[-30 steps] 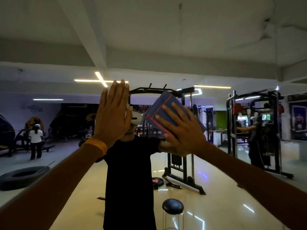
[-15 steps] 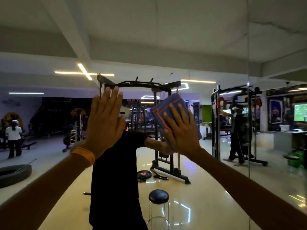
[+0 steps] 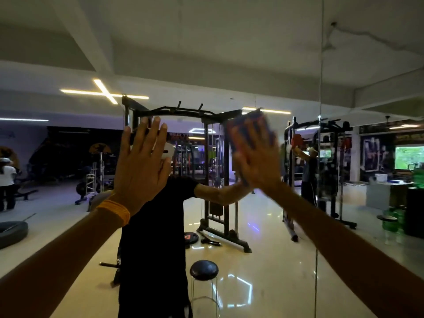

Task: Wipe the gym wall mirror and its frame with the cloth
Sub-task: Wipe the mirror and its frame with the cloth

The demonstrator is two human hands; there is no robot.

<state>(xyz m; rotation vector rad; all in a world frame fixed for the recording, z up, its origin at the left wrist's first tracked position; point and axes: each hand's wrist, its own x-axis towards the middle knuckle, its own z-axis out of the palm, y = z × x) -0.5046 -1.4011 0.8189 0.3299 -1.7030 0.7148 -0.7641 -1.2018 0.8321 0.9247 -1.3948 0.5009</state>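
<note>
Right hand [image 3: 257,166], fingers [image 3: 252,138] flat, presses the cloth [image 3: 259,117] on the mirror [image 3: 229,53] at 1 o'clock. It has swept right since a second ago and is blurred: wiping underway. Left hand [image 3: 142,171] braces, released flat.

Mirror [image 3: 252,65]: wall glass; vertical seam [image 3: 320,88] towards the right.
On glass, left: left hand [image 3: 140,166] flat, fingers straight.
On glass, right: cloth [image 3: 250,122], blurred, pressed under right hand [image 3: 257,161].
Reflected floor [image 3: 275,260]: glossy; bears stool [image 3: 203,269], weight plate [image 3: 191,237], tyre [image 3: 11,232].
</note>
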